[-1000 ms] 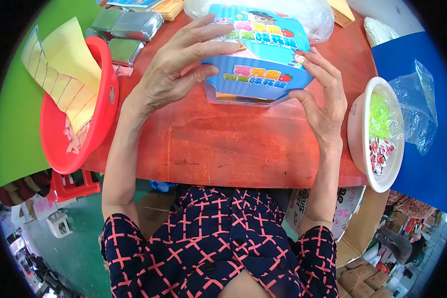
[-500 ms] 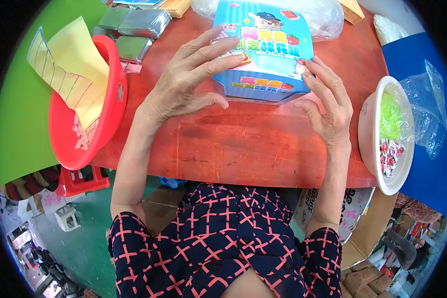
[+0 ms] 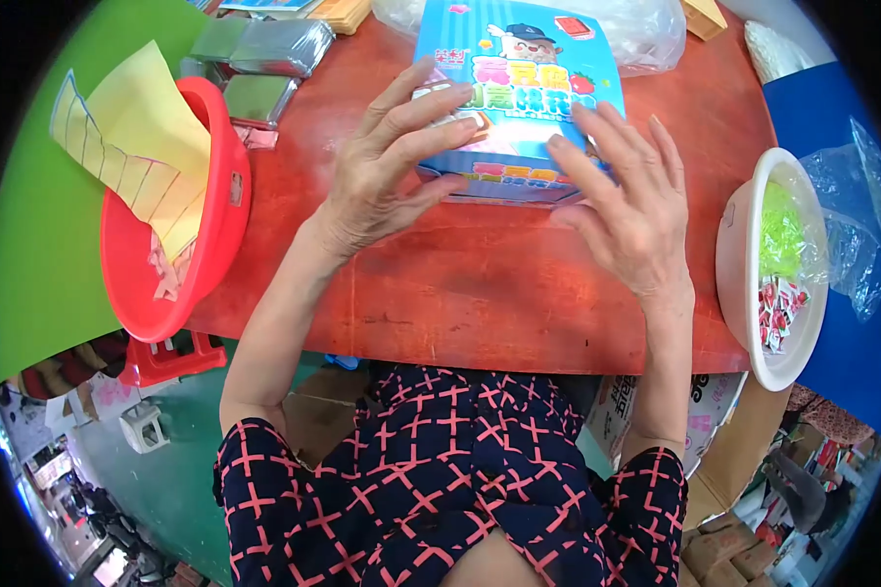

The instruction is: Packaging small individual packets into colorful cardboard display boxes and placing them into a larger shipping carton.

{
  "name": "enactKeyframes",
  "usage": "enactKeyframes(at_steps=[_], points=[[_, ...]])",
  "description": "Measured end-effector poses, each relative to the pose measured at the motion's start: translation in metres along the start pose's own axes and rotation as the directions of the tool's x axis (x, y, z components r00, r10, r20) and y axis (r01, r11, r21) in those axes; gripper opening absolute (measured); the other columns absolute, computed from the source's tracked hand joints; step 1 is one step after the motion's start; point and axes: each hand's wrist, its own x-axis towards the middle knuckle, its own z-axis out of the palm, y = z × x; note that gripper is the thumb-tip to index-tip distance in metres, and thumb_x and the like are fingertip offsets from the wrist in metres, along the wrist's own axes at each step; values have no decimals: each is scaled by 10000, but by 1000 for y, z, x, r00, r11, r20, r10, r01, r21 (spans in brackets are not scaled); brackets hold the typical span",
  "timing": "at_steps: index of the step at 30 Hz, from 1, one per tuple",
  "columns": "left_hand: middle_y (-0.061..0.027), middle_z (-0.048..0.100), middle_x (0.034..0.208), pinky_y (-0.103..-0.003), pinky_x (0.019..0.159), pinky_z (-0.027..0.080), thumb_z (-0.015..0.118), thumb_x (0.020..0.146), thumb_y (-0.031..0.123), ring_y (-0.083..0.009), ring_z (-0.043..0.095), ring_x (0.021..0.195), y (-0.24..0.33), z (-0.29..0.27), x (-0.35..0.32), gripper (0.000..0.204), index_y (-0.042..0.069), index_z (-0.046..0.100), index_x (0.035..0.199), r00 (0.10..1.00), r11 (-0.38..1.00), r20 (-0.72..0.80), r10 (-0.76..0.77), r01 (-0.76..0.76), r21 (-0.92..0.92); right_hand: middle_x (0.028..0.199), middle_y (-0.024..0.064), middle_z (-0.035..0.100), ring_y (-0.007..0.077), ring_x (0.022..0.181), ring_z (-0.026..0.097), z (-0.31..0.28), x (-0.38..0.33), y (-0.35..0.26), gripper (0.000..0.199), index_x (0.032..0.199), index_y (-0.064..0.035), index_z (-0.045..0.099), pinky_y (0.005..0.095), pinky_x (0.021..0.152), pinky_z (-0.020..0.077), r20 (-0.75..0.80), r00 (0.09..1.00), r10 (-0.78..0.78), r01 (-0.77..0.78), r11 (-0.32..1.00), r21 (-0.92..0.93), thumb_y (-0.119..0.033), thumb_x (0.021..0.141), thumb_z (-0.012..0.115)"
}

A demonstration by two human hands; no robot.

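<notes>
A blue cardboard box (image 3: 529, 88) with a cartoon figure on its lid lies on the red table top in front of me. My left hand (image 3: 387, 166) is at the box's near left corner, fingers stretched over the top and thumb low by the front face. Over the near right corner reaches my right hand (image 3: 631, 196), its fingers spread across the lid's edge and its thumb below. Both hands look open, fingers apart. The fingers cover parts of the box; whether every fingertip touches it I cannot tell.
At left a red basin (image 3: 227, 186) holds yellow card sheets (image 3: 157, 108) and pink scraps. A white basin (image 3: 739, 254) at right contains green packets and small red-and-white sachets. Wrapped grey-green packs (image 3: 274, 47) and a clear plastic bag (image 3: 646, 39) lie at the back.
My right hand has moved left and inward over the box's near right corner. The left hand has shifted slightly right. The box has hardly moved.
</notes>
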Motion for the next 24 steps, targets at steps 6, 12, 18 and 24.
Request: enactKeyframes(at_steps=[6,12,18,24], points=[[-44,524,1215,-399,973,402,750,547,-24,-326,388,1224,2,4,2,619,146,548,1108,999,999,-43,6,-7,-33,1136,65,586,259,1056,552,18,4,-1,431,1078,-147,622,385,874,456,-96,995,7,-10,1000,-28,-76,655,668],[-152,378,1338,-398,1039,300,797,542,42,-327,312,1276,2,17,-4,823,61,390,1257,918,871,-285,-275,112,-479,1101,86,601,277,1040,559,16,8,-2,381,1041,-108,635,391,870,459,-71,997,-6,4,1000,-30,-41,667,650],[-176,276,1396,-398,1064,238,811,566,99,-313,250,1307,-8,20,-24,932,49,271,1325,950,877,-133,-284,201,-436,1249,124,488,307,1166,452,4,26,-18,621,1188,-124,526,463,955,360,110,994,25,-34,996,86,-186,599,713],[-187,272,1392,-384,1052,262,778,608,94,-335,267,1296,3,27,-25,781,54,337,1252,906,872,-297,-302,137,-471,1359,161,353,360,1277,290,8,61,-25,679,1269,-82,442,483,1014,270,397,912,-108,140,989,-53,-525,758,496]])
